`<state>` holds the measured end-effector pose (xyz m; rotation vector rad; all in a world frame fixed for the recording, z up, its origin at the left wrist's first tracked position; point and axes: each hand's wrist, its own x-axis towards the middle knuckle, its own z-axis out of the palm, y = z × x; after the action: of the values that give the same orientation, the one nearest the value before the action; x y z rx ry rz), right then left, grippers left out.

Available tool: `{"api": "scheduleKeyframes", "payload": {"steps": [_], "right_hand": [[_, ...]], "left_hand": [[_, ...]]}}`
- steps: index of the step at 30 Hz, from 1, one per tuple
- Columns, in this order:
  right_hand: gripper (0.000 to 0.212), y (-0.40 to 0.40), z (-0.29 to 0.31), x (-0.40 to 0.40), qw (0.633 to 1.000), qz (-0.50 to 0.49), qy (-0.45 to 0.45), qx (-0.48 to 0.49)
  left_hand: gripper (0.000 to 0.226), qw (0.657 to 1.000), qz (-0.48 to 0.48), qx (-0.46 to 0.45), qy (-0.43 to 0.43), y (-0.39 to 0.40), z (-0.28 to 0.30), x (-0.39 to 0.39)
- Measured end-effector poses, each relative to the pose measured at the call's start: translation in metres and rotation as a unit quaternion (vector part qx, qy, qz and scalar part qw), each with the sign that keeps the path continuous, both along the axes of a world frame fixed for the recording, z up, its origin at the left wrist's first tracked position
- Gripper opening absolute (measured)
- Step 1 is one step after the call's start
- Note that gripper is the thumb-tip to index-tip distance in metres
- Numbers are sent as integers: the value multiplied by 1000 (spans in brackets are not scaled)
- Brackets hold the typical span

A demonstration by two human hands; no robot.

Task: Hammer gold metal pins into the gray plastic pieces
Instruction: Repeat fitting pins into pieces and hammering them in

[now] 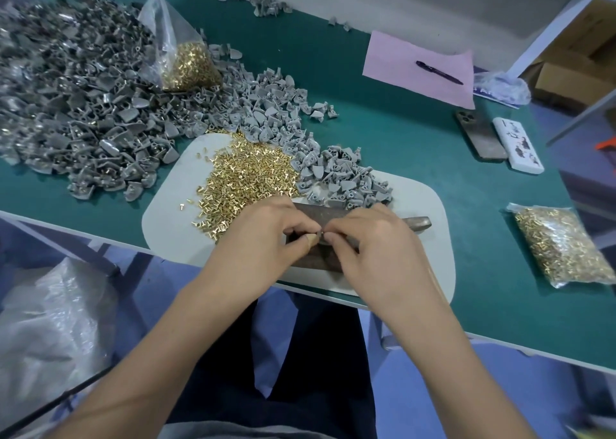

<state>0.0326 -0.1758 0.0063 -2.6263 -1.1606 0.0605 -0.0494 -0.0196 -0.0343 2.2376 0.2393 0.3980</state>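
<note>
Bare mat (166,212) left of hands; gold pins (248,172) and gray pieces (340,175) crowd behind.

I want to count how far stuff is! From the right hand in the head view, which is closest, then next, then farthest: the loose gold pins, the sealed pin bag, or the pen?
From the right hand:
1. Loose gold pins, just to its left on the white mat.
2. Sealed pin bag, off to its right.
3. Pen, far back on the pink paper.

A green-topped table (416,145) stands beside a white shelf frame (546,32) holding cardboard boxes (573,68).
</note>
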Motion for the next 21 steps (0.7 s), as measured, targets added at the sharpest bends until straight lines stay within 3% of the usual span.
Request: {"api": "scheduleKeyframes", "payload": {"steps": [11,14,17,19,21], "right_hand": [[14,-3,-14,0,998,-63,-31,-2],[14,-11,-20,0,990,-88,33,108],[17,-36,-30,7,954,-218,20,205],[21,-59,-38,15,939,-310,-13,147],[36,-75,-47,20,935,-351,11,46]], "left_hand": [[13,1000,-2,18,1,-3,-6,-4],[9,999,26,35,-5,-7,-7,-4],[6,997,47,57,2,-11,-7,-3],[6,995,57,84,3,-13,-5,0],[7,993,54,104,3,-17,-4,5]]}}
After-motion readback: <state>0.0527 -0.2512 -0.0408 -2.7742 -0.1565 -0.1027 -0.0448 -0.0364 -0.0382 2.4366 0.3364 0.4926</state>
